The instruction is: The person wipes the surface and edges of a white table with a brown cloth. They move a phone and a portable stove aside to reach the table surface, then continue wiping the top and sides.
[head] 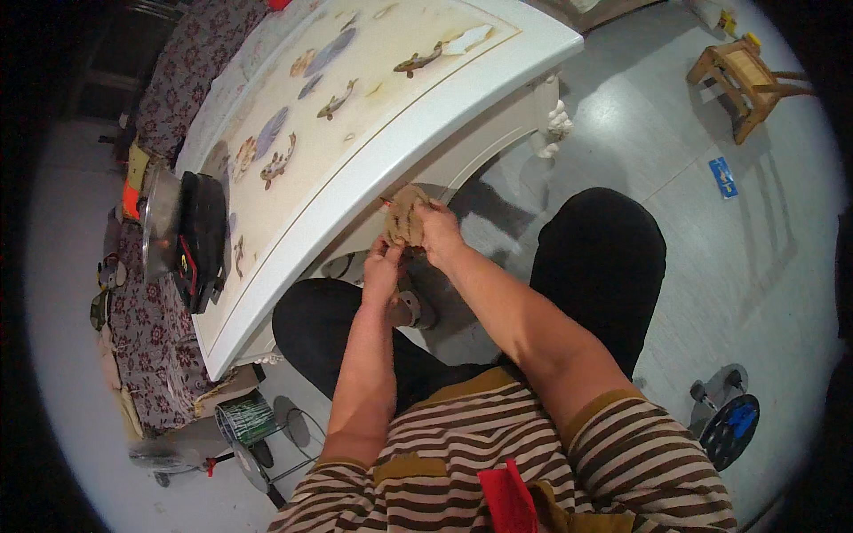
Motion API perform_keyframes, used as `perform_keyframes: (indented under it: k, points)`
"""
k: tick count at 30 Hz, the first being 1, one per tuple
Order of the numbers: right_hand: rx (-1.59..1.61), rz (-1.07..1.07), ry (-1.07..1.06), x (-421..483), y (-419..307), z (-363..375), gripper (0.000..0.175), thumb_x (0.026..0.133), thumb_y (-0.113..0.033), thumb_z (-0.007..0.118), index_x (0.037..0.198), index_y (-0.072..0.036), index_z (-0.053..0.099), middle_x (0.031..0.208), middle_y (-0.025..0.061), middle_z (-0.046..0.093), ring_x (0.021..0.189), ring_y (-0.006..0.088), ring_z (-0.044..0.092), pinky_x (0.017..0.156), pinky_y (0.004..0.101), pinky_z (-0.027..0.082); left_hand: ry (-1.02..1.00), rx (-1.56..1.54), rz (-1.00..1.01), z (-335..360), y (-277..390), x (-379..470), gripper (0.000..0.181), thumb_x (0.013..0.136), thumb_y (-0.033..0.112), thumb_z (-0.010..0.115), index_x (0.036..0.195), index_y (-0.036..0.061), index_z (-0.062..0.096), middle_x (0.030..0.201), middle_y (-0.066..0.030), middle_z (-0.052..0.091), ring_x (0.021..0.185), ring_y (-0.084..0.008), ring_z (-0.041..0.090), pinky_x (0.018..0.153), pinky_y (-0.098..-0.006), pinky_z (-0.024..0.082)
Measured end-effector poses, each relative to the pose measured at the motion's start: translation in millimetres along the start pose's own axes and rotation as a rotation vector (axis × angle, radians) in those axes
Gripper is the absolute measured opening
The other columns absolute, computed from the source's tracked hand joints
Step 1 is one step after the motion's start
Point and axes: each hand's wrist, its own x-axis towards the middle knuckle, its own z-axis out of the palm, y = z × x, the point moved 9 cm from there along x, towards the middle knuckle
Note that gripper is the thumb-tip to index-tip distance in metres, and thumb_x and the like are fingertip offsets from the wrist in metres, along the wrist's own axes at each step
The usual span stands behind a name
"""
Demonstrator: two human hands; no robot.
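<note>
A tan flat piece with dark markings is held between both hands, beside the near edge of the white table and above my spread knees. My left hand pinches its lower edge between thumb and fingers. On its right side, my right hand grips it with the thumb on top. A small red-tipped thin thing shows at its upper left edge; too little of it is visible to name. Whether the tan piece is cloth or card, I cannot tell.
A black case and a metal basin stand at the table's left end. Beyond lies a floral-covered sofa. A reel on a wire frame is at lower left. Right are a wooden stool, a blue packet and a round black thing.
</note>
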Motion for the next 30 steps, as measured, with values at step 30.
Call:
perform_keyframes:
  k: [30]
  points:
    - [-0.445,-0.436,0.414,17,-91,-17,0.045,0.084,-0.027,0.074,0.114,0.005,0.064,0.111,0.0266,0.069,0.104,0.0412,0.068,0.09,0.0455,0.053,-0.305,-0.236,0.179,85,52,-13,0.064,0.101,0.012,0.061,0.16,0.0148,0.036,0.153,-0.0048,0.048,0.132,-0.0233,0.054,0.103,-0.046,0.049]
